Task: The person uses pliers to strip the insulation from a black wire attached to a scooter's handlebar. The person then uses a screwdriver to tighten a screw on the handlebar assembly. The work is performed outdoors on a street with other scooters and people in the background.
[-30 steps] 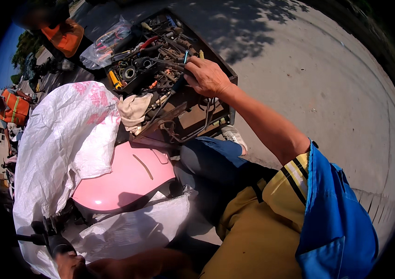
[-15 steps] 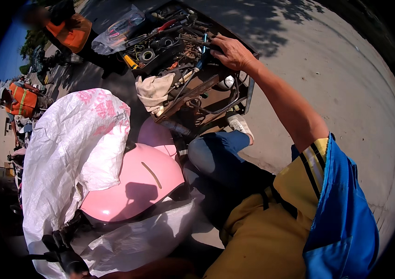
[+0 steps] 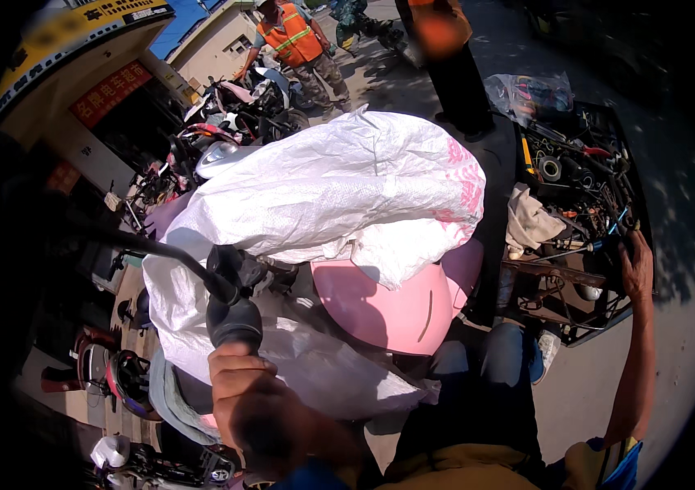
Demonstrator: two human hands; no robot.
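My left hand [image 3: 253,396] gripped handlebar [image 3: 233,314]; right hand [image 3: 635,265] clasped tool [image 3: 588,245] in far-right crate [image 3: 601,322]. Overreach risked tipping scooter [image 3: 400,306].

Sack [image 3: 339,188] on scooter body [image 3: 396,302], handlebar grip [image 3: 233,318] left, tool tray [image 3: 584,196] right of both

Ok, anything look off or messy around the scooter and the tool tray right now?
Yes: a large white woven sack lies draped loosely over the pink scooter body, and the black metal tool tray is a jumble of tools, with a beige rag hanging off it.
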